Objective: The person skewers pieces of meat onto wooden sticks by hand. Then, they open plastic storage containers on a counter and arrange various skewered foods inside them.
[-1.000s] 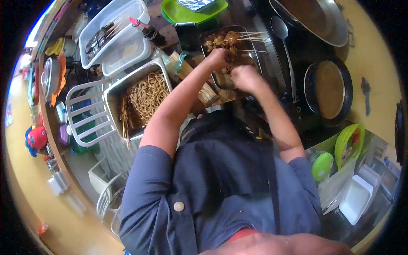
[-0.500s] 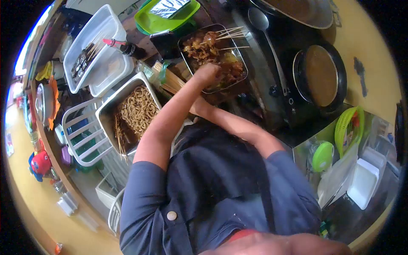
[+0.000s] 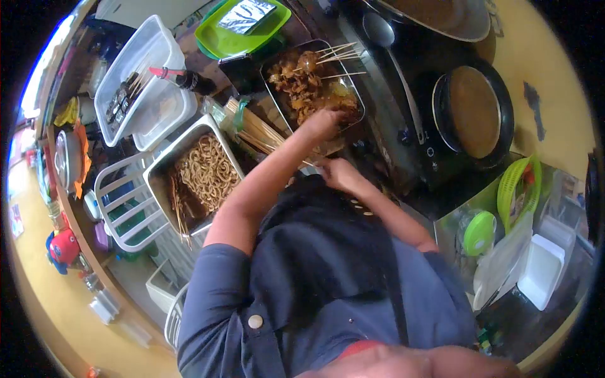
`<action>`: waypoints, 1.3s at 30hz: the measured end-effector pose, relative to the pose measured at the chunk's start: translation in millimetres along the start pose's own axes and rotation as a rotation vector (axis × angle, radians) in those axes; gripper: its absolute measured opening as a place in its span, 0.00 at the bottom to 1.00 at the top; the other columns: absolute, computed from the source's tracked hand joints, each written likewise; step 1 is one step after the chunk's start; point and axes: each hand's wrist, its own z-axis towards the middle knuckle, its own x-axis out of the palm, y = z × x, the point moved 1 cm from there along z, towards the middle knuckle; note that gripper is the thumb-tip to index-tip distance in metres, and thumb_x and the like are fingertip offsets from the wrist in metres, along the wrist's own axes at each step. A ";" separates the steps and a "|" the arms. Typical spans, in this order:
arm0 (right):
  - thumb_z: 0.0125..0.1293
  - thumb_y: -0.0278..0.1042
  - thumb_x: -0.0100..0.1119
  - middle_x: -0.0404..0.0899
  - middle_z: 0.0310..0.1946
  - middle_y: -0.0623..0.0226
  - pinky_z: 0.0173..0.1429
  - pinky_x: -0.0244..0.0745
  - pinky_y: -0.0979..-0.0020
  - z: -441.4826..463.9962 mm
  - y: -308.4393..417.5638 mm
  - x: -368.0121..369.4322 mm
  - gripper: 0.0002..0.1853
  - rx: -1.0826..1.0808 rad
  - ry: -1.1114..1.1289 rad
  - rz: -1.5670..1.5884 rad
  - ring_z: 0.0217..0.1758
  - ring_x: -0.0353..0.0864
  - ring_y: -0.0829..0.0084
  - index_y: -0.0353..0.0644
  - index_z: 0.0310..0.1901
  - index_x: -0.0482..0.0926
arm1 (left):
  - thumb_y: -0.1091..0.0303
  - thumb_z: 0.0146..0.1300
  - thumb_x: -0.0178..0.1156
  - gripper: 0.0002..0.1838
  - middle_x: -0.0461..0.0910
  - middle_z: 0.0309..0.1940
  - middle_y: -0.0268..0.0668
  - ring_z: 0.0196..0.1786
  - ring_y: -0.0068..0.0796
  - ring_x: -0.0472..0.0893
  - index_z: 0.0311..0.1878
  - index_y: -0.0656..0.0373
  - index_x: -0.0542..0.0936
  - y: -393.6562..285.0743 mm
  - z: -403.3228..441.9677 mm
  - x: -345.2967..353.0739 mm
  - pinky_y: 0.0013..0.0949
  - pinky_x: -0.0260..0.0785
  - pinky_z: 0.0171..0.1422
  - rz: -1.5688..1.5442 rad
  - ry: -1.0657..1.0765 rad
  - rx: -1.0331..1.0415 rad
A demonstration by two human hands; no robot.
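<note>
My left hand point(image 3: 324, 123) reaches into the near right corner of a metal tray point(image 3: 275, 101) of saucy brown meat point(image 3: 299, 79). Its fingers are bent together at the meat, and what they pinch is hidden. Several sticks poke out of skewered meat over the tray's far right edge. Below the tray, close to the apron, my right hand point(image 3: 340, 174) is closed on a thin wooden skewer that points left. Beside the left forearm lies an opened bundle of bare wooden skewers point(image 3: 258, 129) in plastic.
On the left stand a deep container point(image 3: 150, 174) of coiled skewered food, clear plastic tubs point(image 3: 165, 113) and a red-capped bottle point(image 3: 195, 82). Green trays point(image 3: 214, 36) sit at the back. To the right are a long spoon point(image 3: 403, 82), a pan of brown liquid point(image 3: 472, 113) and white foam trays point(image 3: 541, 271).
My right hand went left under the left forearm to the skewer bundle, then came back right with a skewer. My left hand moved to the tray's near right corner.
</note>
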 end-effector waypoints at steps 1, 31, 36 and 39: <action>0.55 0.30 0.49 0.77 0.34 0.49 0.44 0.71 0.58 -15.8 -11.3 -10.6 0.13 0.039 0.000 -0.018 0.39 0.77 0.51 0.41 0.42 0.77 | 0.67 0.50 0.58 0.16 0.78 0.42 0.45 0.43 0.44 0.78 0.46 0.53 0.78 7.5 4.8 12.1 0.39 0.71 0.46 -0.080 0.000 -0.003; 0.55 0.29 0.53 0.78 0.24 0.61 0.34 0.71 0.70 -150.4 -124.6 -36.5 0.07 0.225 -0.213 0.210 0.27 0.77 0.72 0.36 0.34 0.76 | 0.72 0.45 0.57 0.25 0.76 0.41 0.50 0.45 0.49 0.75 0.52 0.53 0.73 39.1 9.0 -31.4 0.42 0.68 0.51 0.112 -0.272 -0.144; 0.55 0.29 0.54 0.78 0.25 0.60 0.35 0.71 0.70 -150.2 -130.2 -31.1 0.08 0.238 -0.166 0.190 0.28 0.78 0.71 0.37 0.35 0.76 | 0.69 0.44 0.59 0.26 0.76 0.39 0.50 0.45 0.49 0.75 0.52 0.54 0.73 55.5 20.0 -21.5 0.42 0.69 0.51 0.253 -0.240 -0.018; 0.55 0.30 0.54 0.78 0.26 0.60 0.36 0.72 0.70 -150.5 -131.4 -28.3 0.08 0.214 -0.185 0.178 0.29 0.78 0.70 0.37 0.36 0.76 | 0.67 0.43 0.63 0.26 0.78 0.37 0.48 0.43 0.45 0.77 0.51 0.55 0.73 62.5 31.8 -20.3 0.39 0.70 0.49 0.148 -0.124 -0.133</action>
